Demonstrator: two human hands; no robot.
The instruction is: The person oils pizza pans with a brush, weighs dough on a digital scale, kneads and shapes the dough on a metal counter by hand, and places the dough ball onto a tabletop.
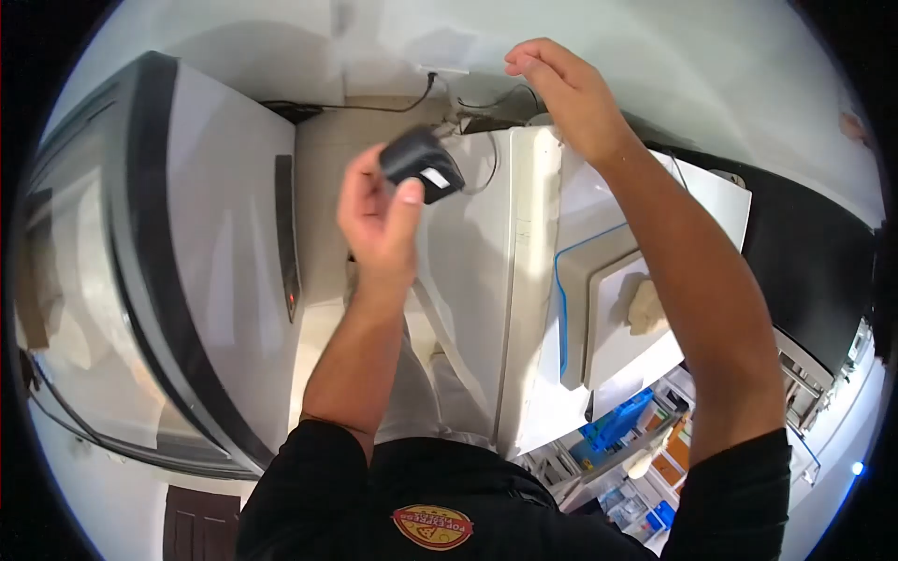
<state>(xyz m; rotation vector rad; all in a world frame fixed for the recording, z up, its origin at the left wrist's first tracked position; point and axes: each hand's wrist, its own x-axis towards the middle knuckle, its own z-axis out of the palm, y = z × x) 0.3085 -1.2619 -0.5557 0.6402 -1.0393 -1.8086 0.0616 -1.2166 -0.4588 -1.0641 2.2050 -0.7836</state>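
My left hand (379, 220) grips a black power adapter (416, 164) with a small white label, thumb across its lower edge. The adapter is slightly blurred. Beside it a thin dark cord (495, 159) curves over the white chest's edge; whether it joins the adapter I cannot tell. Up near the wall, my right hand (571, 98) has its fingers curled together and thumb pressed in. Anything between those fingertips is hidden. Under the right forearm, a pale crumpled cloth (645, 309) rests on a white lid or board (613, 360).
A large white appliance (234, 187) with a dark frame stands on the left. By the wall, a plug (432, 79) sits in an outlet with its cable trailing left. A black surface (809, 252) lies at right. Shelves with blue items (622, 421) show lower right.
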